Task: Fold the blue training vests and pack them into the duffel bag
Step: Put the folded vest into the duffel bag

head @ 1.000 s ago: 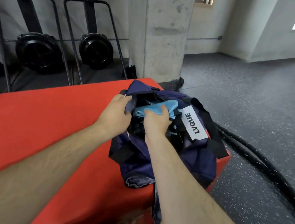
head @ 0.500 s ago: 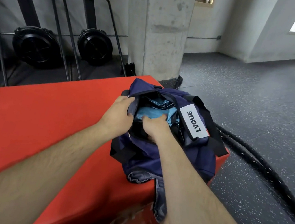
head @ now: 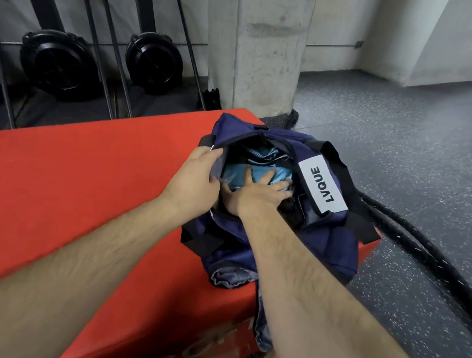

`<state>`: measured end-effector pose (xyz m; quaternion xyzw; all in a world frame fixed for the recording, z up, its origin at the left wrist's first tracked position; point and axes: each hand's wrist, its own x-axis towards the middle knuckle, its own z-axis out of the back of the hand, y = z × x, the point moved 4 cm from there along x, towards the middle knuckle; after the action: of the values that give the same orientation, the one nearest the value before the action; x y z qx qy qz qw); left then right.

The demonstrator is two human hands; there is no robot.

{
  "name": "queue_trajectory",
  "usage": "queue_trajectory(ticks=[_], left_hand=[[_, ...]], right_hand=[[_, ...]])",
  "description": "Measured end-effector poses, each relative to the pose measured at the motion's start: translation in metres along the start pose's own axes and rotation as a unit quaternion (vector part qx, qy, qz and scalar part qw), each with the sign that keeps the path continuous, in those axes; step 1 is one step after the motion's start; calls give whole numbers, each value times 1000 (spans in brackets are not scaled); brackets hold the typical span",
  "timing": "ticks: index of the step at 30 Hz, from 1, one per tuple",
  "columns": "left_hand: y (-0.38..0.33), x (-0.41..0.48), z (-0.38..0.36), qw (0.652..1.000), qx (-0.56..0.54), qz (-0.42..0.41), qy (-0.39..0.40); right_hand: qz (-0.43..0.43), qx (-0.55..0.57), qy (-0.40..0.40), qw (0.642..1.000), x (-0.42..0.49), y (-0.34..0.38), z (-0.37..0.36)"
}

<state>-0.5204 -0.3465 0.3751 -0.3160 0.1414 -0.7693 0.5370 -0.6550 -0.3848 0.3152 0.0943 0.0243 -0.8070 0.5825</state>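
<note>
The soft vest (head: pixel 279 171) is pressed flat by the spread right hand (head: pixel 257 194); the limp duffel bag (head: pixel 325 246) is gripped at its rim by the left hand (head: pixel 195 176).

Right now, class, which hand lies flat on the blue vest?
The right hand, fingers spread flat on the blue vest inside the duffel bag. The left hand instead grips the bag's edge.

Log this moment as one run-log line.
left hand: grips rim of navy fabric duffel bag | right hand: presses light-blue training vest flat inside
</note>
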Motion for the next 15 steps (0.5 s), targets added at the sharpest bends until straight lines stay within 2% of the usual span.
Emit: queue_trajectory(ticks=[4,9,12,15], left_hand=[[5,0,-2,1000,-4,5,2],[7,-5,-1,1000,-14,8,5],[7,-11,3,1000,-12,-2,-13],[5,-19,8,1000,-7,-8,-25]], right_hand=[[7,-17,6,1000,1,-6,-5],[35,16,4,999,-5,-13,2],[15,14,-22,1000,-16,-23,13],[-15,-18,-9,1000,-28,-36,17]])
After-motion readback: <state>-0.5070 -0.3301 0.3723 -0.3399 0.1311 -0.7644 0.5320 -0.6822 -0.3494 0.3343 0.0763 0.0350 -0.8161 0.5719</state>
